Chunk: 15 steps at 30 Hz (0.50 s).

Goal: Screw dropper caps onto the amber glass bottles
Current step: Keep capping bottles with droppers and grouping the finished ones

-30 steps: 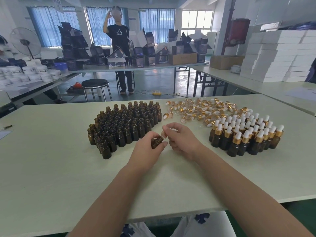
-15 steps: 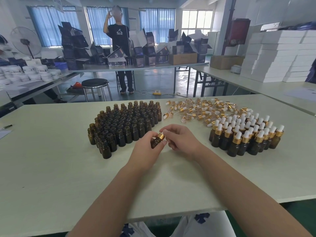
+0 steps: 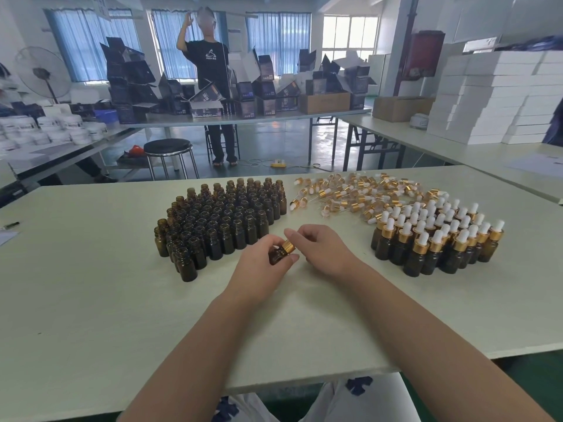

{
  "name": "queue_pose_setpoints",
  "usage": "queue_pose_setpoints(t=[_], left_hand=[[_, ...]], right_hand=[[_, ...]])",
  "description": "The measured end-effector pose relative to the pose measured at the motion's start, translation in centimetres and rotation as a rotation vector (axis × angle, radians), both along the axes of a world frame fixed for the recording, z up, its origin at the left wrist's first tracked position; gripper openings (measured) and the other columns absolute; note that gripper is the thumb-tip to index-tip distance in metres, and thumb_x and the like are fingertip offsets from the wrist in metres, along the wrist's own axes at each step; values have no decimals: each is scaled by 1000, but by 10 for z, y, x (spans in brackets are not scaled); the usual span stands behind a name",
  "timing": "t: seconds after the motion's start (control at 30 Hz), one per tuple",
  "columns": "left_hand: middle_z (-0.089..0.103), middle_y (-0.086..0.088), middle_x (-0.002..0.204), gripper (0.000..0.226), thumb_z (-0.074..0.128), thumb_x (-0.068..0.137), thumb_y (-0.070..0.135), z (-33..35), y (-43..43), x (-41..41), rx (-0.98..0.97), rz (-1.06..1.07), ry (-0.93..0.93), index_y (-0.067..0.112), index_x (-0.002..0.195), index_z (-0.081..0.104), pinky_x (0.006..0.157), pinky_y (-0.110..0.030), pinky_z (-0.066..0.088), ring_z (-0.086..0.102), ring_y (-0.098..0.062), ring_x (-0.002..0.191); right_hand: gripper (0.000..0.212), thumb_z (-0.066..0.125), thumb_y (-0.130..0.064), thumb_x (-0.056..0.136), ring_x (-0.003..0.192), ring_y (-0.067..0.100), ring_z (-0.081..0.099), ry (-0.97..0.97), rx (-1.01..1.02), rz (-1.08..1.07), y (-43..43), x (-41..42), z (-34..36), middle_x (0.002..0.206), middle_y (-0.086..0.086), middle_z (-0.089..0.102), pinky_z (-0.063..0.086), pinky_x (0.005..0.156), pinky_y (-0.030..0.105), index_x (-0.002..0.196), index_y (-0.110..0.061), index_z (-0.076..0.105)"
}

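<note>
My left hand (image 3: 259, 263) grips a small amber glass bottle (image 3: 276, 256), tilted to the right above the table. A gold dropper cap (image 3: 288, 247) sits on the bottle's neck, and the fingers of my right hand (image 3: 320, 249) curl round its upper end, hiding the white bulb. Left of my hands stands a dense cluster of open amber bottles (image 3: 222, 220). A loose heap of gold and white dropper caps (image 3: 350, 193) lies behind. To the right stands a group of capped bottles (image 3: 438, 239).
The white table (image 3: 91, 300) runs to a front edge near my lap. Beyond it are a black stool (image 3: 168, 147), a standing person (image 3: 210, 71) behind a table of dark boxes, white jars (image 3: 45, 129) at left and stacked white boxes (image 3: 493, 99) at right.
The dropper cap has gone from just above the bottle's mouth to seated on its neck. My right hand's fingers have shifted round the cap. Both hands stay in about the same place.
</note>
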<state>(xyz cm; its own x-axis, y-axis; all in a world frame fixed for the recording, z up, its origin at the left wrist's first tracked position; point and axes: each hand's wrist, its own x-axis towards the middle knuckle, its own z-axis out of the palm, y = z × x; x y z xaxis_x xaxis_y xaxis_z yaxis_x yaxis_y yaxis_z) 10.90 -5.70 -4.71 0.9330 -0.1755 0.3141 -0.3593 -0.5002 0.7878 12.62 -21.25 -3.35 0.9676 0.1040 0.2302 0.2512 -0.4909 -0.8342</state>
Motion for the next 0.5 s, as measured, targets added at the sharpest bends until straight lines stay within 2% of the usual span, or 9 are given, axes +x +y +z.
queue_pose_setpoints(t=[0.1,0.2,0.27,0.37,0.43,0.5], left_hand=[[61,11,78,14,70,84,36,1,0,-1,-6,-8,4,35,90,57,53,-8,40,54,6,65],[62,8,79,15,71,83,36,1,0,-1,-28,-11,-1,37,86,56,53,-8,40,52,5,64],[62,7,79,16,71,82,36,1,0,-1,-36,-8,-5,38,86,56,55,-8,40,52,5,66],[62,8,81,16,71,82,37,1,0,-2,-37,-7,9,39,86,56,56,-7,41,54,4,70],[62,9,81,17,71,82,37,2,0,-2,-37,-8,14,40,85,55,53,-7,41,55,4,72],[62,10,81,17,71,82,37,2,0,-3,-35,-11,15,40,85,55,51,-7,41,55,6,70]], right_hand=[[51,46,-58,92,46,4,32,-13,-23,-16,2,0,-1,48,-10,36,30,56,29,57,-21,44],[53,38,-61,93,53,8,36,-10,-16,-38,3,-1,0,59,-4,41,33,60,31,63,-18,45],[41,44,-50,95,57,10,42,24,68,-35,2,0,1,62,-5,48,38,61,31,71,-18,50],[15,51,-28,93,51,6,42,70,156,5,1,0,2,53,-13,49,37,56,28,78,-26,53],[14,51,-20,90,49,5,40,59,142,15,1,0,2,52,-13,49,36,54,27,78,-26,54],[15,54,-22,92,52,6,41,34,120,10,1,-1,2,58,-10,50,36,56,26,77,-26,54]])
